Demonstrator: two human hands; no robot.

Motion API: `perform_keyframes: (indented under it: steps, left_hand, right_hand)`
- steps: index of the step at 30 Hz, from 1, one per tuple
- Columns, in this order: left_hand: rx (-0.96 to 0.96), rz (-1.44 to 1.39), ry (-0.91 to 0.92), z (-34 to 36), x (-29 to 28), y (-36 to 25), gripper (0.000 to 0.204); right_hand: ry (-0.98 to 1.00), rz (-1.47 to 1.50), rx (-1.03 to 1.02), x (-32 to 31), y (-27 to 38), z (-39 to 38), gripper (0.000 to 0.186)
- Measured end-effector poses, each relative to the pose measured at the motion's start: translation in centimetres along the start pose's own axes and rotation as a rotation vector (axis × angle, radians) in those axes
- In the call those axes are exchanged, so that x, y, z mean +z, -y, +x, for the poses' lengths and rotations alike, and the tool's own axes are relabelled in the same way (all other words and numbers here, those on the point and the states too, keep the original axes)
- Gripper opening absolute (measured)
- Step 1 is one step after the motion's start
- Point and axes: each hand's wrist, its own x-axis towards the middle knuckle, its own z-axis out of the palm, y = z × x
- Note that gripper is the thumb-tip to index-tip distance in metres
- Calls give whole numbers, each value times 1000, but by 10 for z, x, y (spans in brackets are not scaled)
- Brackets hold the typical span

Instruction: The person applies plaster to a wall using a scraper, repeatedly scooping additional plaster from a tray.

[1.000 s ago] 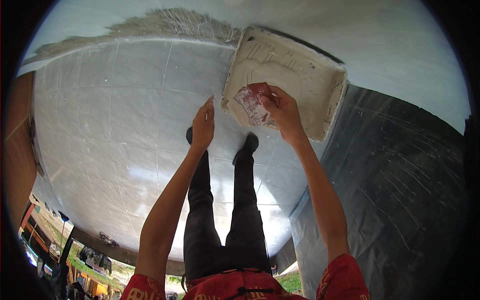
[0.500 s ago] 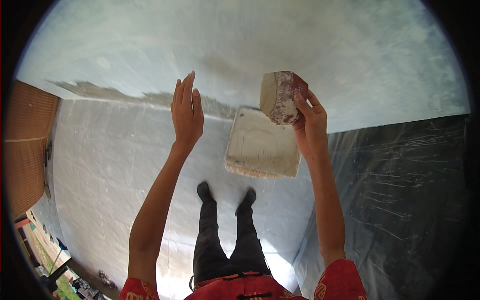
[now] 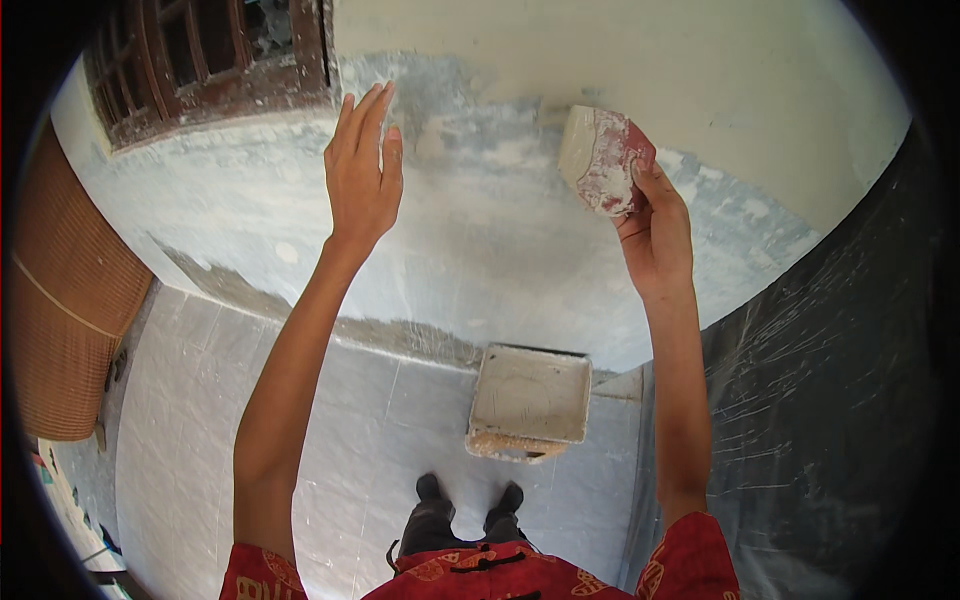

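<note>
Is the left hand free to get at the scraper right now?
Probably yes: the left hand looks empty, and nothing shows between it and the scraper. The right hand grips the scraper's far side, leaving its near edge exposed.

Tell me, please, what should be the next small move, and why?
Probably the right hand should draw the red scraper across the wall: the scraper's left edge looks coated with pale paste, and grey patches show nearby.
</note>
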Motion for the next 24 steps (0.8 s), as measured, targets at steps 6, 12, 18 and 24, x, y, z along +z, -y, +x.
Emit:
perform_keyframes:
  steps: [6,12,18,24]
  left_hand:
    - [120,66,-79,52,-23,8,46]
    - [120,55,-61,50,-18,14,43]
    - [130,59,-50,34,-8,22,42]
    - [217,40,-71,39,18,52,45]
  right_hand:
    - [-40,-16,-99,39,36,7,26]
    - [0,-49,-108,43,26,14,26]
    - [65,-40,-76,48,4,20,23]
    - [-80,-90,-200,50,-24,21,20]
